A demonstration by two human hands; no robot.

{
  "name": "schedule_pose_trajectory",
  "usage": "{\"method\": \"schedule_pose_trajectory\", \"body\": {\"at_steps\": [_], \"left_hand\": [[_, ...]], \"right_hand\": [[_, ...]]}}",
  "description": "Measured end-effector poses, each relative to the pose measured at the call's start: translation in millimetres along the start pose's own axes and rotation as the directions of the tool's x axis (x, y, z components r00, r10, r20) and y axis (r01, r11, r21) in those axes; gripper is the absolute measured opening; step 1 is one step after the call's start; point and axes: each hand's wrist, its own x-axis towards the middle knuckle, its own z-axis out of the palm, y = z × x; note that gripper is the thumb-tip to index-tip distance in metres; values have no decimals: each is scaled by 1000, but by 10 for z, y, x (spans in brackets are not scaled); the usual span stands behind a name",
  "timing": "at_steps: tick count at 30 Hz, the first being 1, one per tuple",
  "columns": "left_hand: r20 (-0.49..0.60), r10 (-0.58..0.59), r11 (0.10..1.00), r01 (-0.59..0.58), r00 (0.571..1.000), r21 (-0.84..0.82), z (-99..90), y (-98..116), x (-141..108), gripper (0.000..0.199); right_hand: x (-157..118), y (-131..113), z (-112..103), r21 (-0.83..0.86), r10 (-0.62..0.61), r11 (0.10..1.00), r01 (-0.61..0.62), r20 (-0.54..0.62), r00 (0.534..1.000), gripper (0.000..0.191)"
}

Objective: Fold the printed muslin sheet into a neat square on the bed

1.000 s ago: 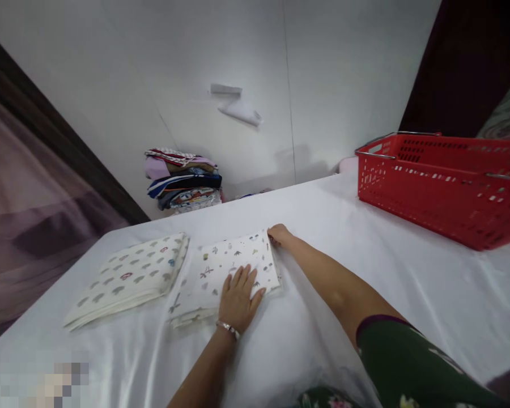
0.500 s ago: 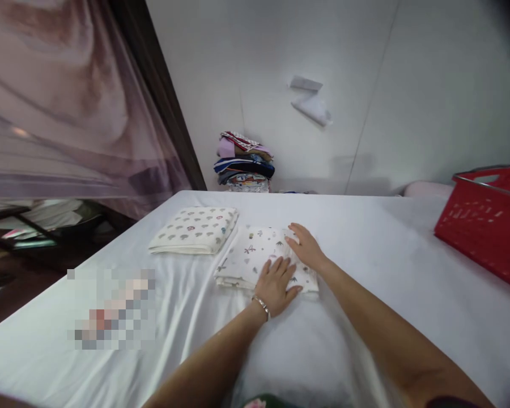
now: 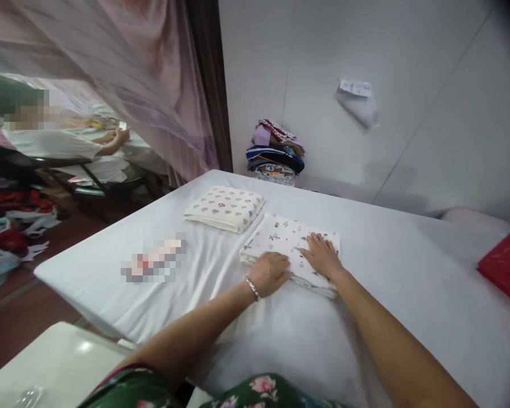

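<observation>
On the white-covered surface lies a folded white cloth [image 3: 276, 229] with a small scattered print of leaves and sprigs. My right hand [image 3: 323, 255] rests flat on its right part, fingers stretched and apart. At the front edge of the same cloth, my left hand [image 3: 272, 272], with a silver bracelet at the wrist, has its fingers bent together over the edge; the thumb is hidden. Behind and to the left lies another folded white cloth [image 3: 225, 207], printed with grey rounded shapes and a few red ones, touched by neither hand.
A blurred-out pinkish item [image 3: 155, 260] lies on the white cover [image 3: 408, 260] at left. A red basket [image 3: 508, 260] stands at right. Folded clothes [image 3: 276, 153] are stacked by the wall. Past the curtain [image 3: 161, 85] sits another person [image 3: 55, 141]. A pale stool [image 3: 55, 362] is front left.
The view has swung left, bringing the other person in. My left hand has slid from the cloth's top to its front edge and curled; my right hand has moved further onto the cloth, lying flat.
</observation>
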Motion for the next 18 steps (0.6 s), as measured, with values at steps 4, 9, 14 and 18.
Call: {"method": "schedule_pose_trajectory", "body": {"at_steps": [4, 9, 14, 18], "left_hand": [[-197, -263, 961, 274, 944, 28, -291, -471, -330, 22], [-146, -664, 744, 627, 734, -230, -357, -742, -626, 27], [-54, -741, 645, 686, 670, -338, -229, -717, -595, 24], [-66, -742, 648, 687, 668, -330, -151, -726, -554, 22]], "right_hand": [[6, 17, -29, -5, 13, 1000, -13, 48, 999, 66], [-21, -96, -198, 79, 0, 997, -8, 92, 996, 60], [-218, -544, -243, 233, -358, 903, 360, -55, 932, 51], [-339, -797, -130, 200, -531, 800, 565, -201, 823, 34]]}}
